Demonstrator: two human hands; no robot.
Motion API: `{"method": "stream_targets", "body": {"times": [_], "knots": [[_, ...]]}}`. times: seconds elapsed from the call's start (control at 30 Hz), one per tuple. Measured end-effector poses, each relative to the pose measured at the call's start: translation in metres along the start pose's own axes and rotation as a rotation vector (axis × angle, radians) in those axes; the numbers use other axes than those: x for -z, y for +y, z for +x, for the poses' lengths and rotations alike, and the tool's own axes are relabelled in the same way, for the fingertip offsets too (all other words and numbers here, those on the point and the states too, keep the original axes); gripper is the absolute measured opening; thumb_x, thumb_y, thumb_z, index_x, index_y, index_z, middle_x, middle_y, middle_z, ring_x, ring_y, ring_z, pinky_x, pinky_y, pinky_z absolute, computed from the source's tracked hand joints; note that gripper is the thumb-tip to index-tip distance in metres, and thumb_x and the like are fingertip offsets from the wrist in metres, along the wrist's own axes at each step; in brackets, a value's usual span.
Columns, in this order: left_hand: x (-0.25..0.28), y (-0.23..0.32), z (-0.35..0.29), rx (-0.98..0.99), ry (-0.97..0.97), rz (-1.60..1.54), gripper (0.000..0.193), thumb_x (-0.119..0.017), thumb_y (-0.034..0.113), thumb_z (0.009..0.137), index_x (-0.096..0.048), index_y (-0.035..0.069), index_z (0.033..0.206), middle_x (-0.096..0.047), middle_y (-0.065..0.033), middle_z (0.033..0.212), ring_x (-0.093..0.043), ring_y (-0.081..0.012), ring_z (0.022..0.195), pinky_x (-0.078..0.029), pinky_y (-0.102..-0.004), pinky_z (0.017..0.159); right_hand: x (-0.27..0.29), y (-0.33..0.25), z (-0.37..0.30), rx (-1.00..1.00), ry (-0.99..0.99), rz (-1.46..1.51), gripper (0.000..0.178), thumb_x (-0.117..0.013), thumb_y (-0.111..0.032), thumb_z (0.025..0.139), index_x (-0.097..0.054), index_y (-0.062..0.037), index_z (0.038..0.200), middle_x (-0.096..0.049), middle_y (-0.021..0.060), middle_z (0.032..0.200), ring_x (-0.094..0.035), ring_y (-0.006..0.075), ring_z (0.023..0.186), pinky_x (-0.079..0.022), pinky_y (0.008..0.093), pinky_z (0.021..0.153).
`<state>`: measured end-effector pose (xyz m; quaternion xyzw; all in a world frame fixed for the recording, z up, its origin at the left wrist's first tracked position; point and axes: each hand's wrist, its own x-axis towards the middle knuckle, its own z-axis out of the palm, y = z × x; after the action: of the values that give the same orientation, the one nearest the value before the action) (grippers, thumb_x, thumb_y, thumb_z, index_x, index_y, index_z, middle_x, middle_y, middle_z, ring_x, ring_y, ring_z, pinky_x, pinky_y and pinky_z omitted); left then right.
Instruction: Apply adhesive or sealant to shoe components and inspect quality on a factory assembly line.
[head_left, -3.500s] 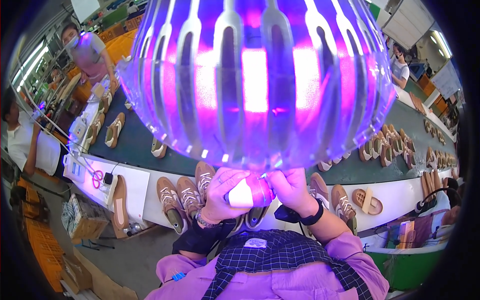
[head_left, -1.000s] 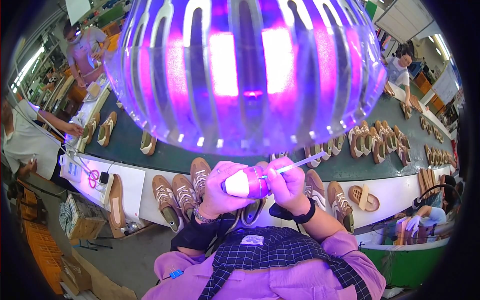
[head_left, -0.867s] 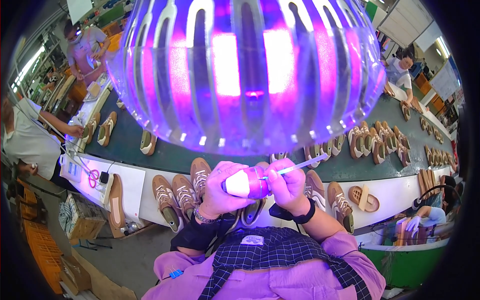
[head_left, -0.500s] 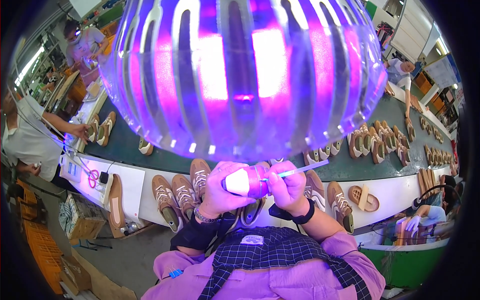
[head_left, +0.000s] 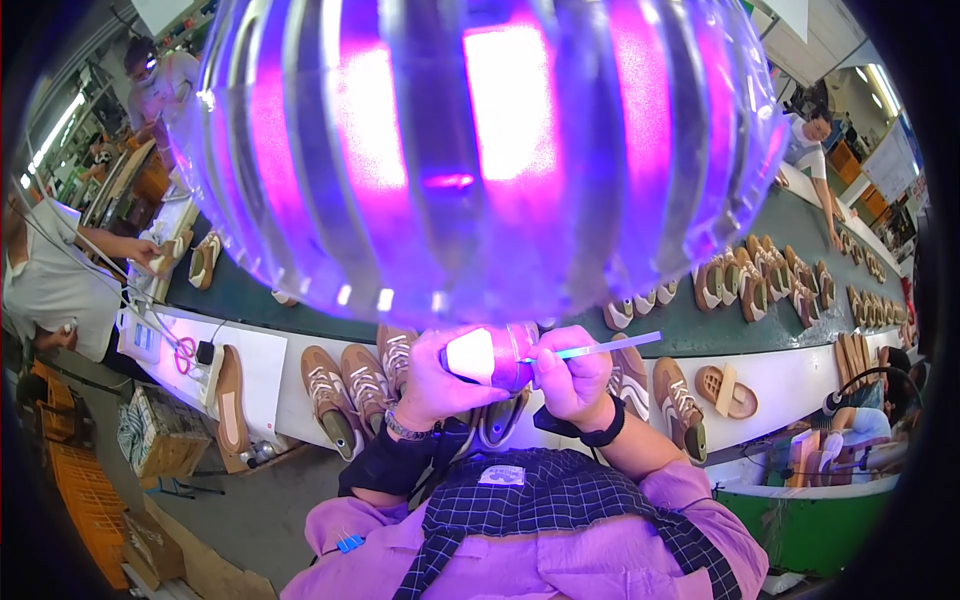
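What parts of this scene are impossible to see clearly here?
- Conveyor belt, head view: its middle is hidden behind the glowing purple lamp.
- Shoe in the left hand: mostly covered by fingers and lamp glare.
- Tip of the thin stick in the right hand: hidden against the shoe.
- Far shoes: too small.

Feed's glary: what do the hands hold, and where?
Left hand grips the pink-lit shoe around its body; right hand pinches the thin pale-blue stick at its near end.

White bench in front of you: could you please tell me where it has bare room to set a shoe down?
Bare white bench lies between the tan insole and the brown sneakers. It is crowded by both hands.
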<state>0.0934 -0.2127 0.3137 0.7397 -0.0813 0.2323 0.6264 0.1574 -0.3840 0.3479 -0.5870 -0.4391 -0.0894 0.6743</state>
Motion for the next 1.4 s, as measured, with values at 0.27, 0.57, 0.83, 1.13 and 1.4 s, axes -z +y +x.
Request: {"method": "stream_targets", "body": {"times": [0.27, 0.57, 0.83, 1.13, 1.4], "knots": [[0.001, -0.003, 0.002, -0.023, 0.029, -0.005, 0.071, -0.092, 0.022, 0.046, -0.062, 0.0, 0.107, -0.064, -0.0098, 0.099, -0.062, -0.0191, 0.094, -0.049, -0.0317, 0.083, 0.002, 0.005, -0.007, 0.173, -0.058, -0.162, 0.007, -0.052, -0.002, 0.088, -0.057, 0.0024, 0.086, -0.058, 0.005, 0.065, -0.054, 0.0099, 0.05, -0.041, 0.0224, 0.045], [0.015, -0.009, 0.019, -0.035, -0.244, -0.187, 0.072, -0.091, 0.021, 0.043, -0.063, 0.001, 0.106, -0.062, -0.0089, 0.101, -0.06, -0.0192, 0.093, -0.047, -0.0318, 0.083, 0.013, -0.015, 0.0, -0.194, 0.004, 0.303, 0.015, -0.051, -0.011, 0.091, -0.055, 0.0018, 0.085, -0.055, 0.007, 0.064, -0.052, 0.0091, 0.05, -0.045, 0.0234, 0.045], [0.01, -0.003, 0.034, -0.033, -0.481, -0.22, 0.069, -0.091, 0.023, 0.044, -0.065, 0.003, 0.105, -0.063, -0.0058, 0.099, -0.06, -0.016, 0.09, -0.045, -0.0298, 0.083, 0.014, -0.02, 0.01, -0.067, -0.096, 0.108, 0.012, -0.051, -0.008, 0.092, -0.055, 0.0017, 0.086, -0.056, 0.0028, 0.066, -0.049, 0.0042, 0.049, -0.039, 0.0192, 0.046], [0.007, -0.004, 0.039, -0.017, -0.544, -0.222, 0.07, -0.091, 0.023, 0.043, -0.065, 0.002, 0.105, -0.064, -0.0072, 0.1, -0.06, -0.0173, 0.093, -0.045, -0.0305, 0.085, 0.018, -0.018, 0.007, -0.054, -0.095, 0.02, 0.012, -0.051, -0.007, 0.091, -0.057, 0.0017, 0.084, -0.057, 0.0037, 0.067, -0.05, 0.0046, 0.049, -0.039, 0.0189, 0.046], [0.005, -0.005, 0.041, 0.002, -0.526, -0.238, 0.071, -0.09, 0.028, 0.042, -0.066, 0.0, 0.101, -0.065, -0.008, 0.094, -0.058, -0.0199, 0.089, -0.045, -0.0331, 0.081, 0.019, -0.024, 0.006, -0.163, -0.117, 0.073, 0.007, -0.051, 0.001, 0.086, -0.056, 0.0004, 0.082, -0.056, 0.0078, 0.07, -0.052, 0.0147, 0.062, -0.04, 0.0281, 0.056]]}}
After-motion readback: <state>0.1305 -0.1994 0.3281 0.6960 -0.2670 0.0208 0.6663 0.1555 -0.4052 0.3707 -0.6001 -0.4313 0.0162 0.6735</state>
